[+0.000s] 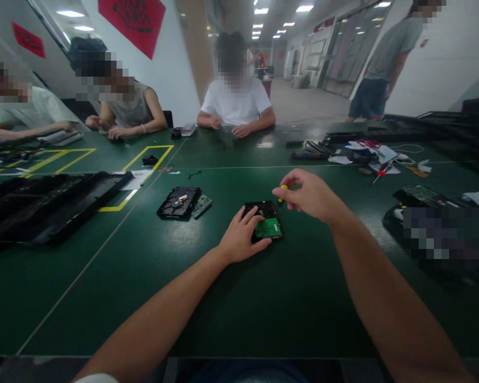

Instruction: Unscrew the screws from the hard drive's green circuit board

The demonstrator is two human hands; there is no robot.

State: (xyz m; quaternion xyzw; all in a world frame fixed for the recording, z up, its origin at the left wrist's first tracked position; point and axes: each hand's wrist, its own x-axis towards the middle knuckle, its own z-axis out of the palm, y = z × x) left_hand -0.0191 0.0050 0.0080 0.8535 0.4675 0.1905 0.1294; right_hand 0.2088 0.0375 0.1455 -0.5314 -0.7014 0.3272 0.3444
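A hard drive point(269, 227) lies on the green table before me, its green circuit board facing up. My left hand point(242, 236) rests over its left side with fingers spread, the thumb along the near edge. Just above the drive's far right corner, my right hand point(301, 196) pinches a small screwdriver with a yellow handle point(283, 188); its lower end is dark and its tip is hard to make out. To the left sits a second, black drive casing point(179, 203), and a loose circuit board point(201, 206) leans at its right side.
Large black panels point(59, 207) lie at left. A red screwdriver point(380, 173), cables and papers are at the back right, with dark electronic parts point(421, 196) nearer at right. Yellow tape point(122, 205) marks the table. Several people are around the far side.
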